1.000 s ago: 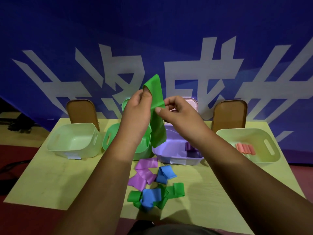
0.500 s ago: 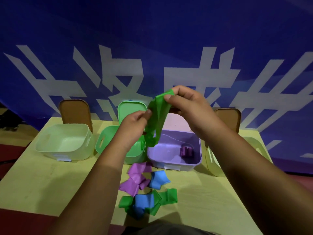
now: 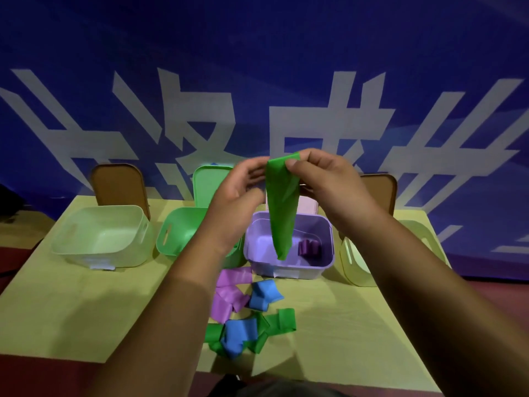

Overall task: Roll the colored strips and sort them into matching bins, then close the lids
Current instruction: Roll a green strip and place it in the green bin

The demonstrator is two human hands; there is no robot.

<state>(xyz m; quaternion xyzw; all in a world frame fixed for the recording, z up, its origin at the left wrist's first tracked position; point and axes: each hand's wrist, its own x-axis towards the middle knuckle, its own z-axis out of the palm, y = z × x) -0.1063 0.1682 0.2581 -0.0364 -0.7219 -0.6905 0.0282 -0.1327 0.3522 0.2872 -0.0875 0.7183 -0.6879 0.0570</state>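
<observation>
A green strip (image 3: 282,207) hangs straight down in front of me, above the purple bin (image 3: 289,269). My right hand (image 3: 323,184) pinches its top edge. My left hand (image 3: 239,193) is at the same top edge, fingertips on it. A purple roll (image 3: 308,247) lies inside the purple bin. The green bin (image 3: 177,234) stands left of it, partly behind my left arm. On the table near me lies a pile of loose strips: purple (image 3: 229,293), blue (image 3: 264,293) and green (image 3: 282,323).
A pale green bin (image 3: 103,236) stands at the left and a yellowish bin (image 3: 355,265) at the right, partly behind my right arm. Lids lean against the blue banner: brown (image 3: 117,187), green (image 3: 209,181), brown (image 3: 378,193). The table edge (image 3: 86,359) runs close to me.
My left hand rose from the middle of the green strip to its top edge beside my right hand. The strip now hangs straight and unfolded.
</observation>
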